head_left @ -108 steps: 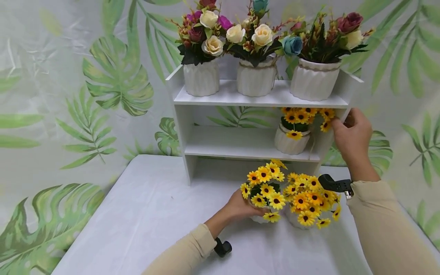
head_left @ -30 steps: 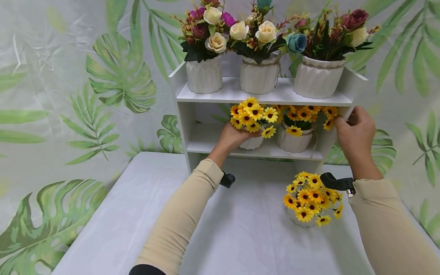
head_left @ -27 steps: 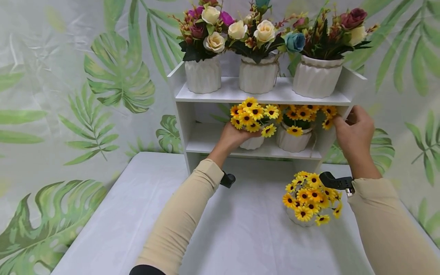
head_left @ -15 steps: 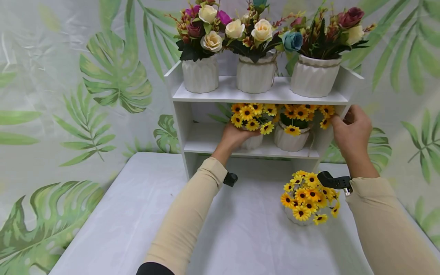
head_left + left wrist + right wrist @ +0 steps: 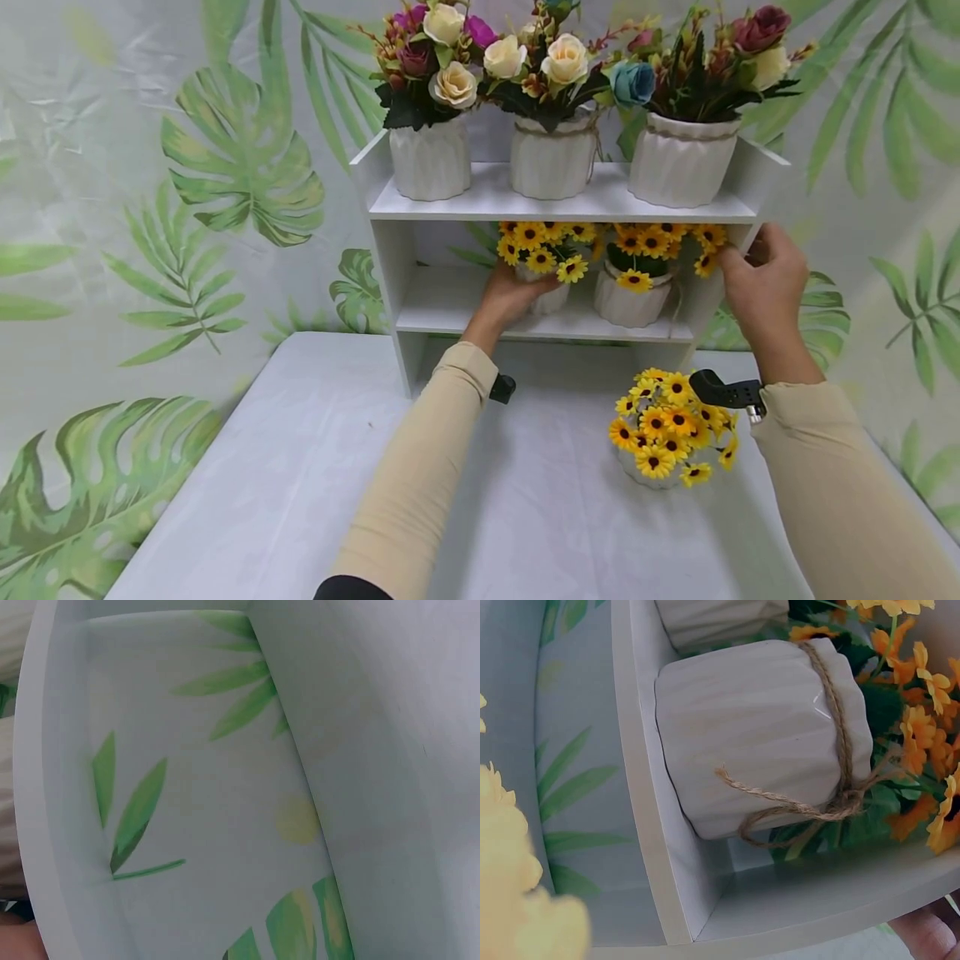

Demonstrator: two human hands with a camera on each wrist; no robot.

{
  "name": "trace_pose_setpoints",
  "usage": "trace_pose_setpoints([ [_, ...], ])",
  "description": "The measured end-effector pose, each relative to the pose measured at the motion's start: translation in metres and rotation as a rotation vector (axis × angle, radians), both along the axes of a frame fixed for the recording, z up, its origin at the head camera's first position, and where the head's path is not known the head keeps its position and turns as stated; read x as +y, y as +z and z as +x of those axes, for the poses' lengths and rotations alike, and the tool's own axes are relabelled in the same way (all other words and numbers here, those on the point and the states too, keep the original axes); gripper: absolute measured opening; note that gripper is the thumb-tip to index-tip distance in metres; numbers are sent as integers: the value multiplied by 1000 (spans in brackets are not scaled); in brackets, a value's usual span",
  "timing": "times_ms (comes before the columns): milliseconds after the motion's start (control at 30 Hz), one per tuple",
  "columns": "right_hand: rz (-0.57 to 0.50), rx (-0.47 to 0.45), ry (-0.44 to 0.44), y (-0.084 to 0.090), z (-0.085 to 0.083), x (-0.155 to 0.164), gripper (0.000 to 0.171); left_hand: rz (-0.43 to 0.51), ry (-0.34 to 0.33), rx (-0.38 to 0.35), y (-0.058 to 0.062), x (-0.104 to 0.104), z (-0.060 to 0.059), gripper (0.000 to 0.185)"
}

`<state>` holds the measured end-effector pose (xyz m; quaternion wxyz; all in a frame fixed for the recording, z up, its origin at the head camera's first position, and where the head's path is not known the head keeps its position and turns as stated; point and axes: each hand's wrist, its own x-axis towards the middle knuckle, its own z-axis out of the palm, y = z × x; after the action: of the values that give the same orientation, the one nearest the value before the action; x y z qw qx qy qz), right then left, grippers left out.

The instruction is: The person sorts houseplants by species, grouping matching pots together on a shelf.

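My left hand (image 5: 510, 297) grips a white pot of yellow daisy-like flowers (image 5: 551, 302) on the middle board of a white shelf (image 5: 450, 302), its fingers round the pot's left side. Most of that pot is hidden by the hand and blooms. In the left wrist view only a bit of the hand (image 5: 22, 941) shows at the lower left. My right hand (image 5: 768, 287) holds the front edge of the shelf's right side panel. Beside that panel stands a second potted yellow flower (image 5: 633, 300), its twine-tied pot (image 5: 757, 735) seen closely in the right wrist view.
A third pot of yellow flowers (image 5: 667, 429) stands on the white-covered table (image 5: 315, 433), below my right wrist. Along the top board sit a left rose pot (image 5: 430, 162), a middle rose pot (image 5: 552, 158) and a right rose pot (image 5: 682, 162). A leaf-printed backdrop (image 5: 247, 158) hangs behind.
My left hand has lifted its flower pot from the table onto the middle board, left of the second pot, then pushed it slightly deeper. My right hand stays on the side panel.
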<state>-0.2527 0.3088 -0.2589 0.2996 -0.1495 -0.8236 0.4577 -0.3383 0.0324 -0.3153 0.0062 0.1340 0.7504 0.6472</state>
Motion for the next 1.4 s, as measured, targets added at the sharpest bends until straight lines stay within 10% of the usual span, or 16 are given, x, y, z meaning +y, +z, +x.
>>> trace_pose_setpoints([
  [633, 14, 0, 6, -2, 1, 2, 46, -82, 36, 60, -4, -4, 15, 107],
  [967, 19, 15, 12, 3, 2, 0, 47, -154, 309, 427, -32, -29, 76, 45],
  [1133, 25, 13, -7, 4, 2, 2, 45, -65, 219, 434, -58, -20, 103, 10],
  [1400, 11, 3, 18, 3, 1, 1, 47, -95, -6, 240, -87, 3, 123, 7],
])
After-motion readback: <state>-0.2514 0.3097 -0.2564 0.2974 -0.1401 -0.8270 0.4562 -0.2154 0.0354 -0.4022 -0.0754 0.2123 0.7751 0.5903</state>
